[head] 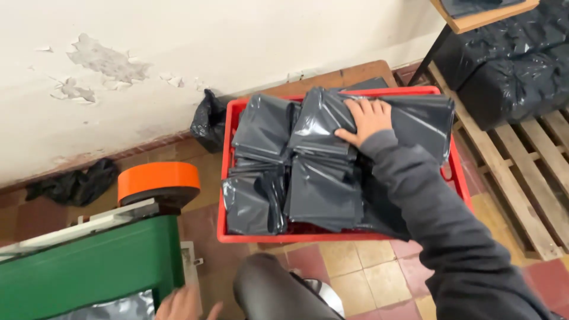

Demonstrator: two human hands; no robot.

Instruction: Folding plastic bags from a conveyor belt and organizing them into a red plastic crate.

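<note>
A red plastic crate (332,238) stands on the tiled floor, filled with several stacks of folded dark grey plastic bags (320,189). My right hand (366,120) lies flat, fingers spread, on the top of the far stack of bags (323,124), in a dark grey sleeve. My left hand (181,303) shows only partly at the bottom edge, next to a green machine (89,272) and a grey bag (112,309) lying in front of it. Whether that hand holds anything is hidden.
An orange-topped round part (158,181) sits on the green machine. Crumpled black bags (207,121) lie against the peeling white wall. At the right a wooden pallet (527,172) carries black wrapped bundles (515,59) under a wooden table edge (480,18).
</note>
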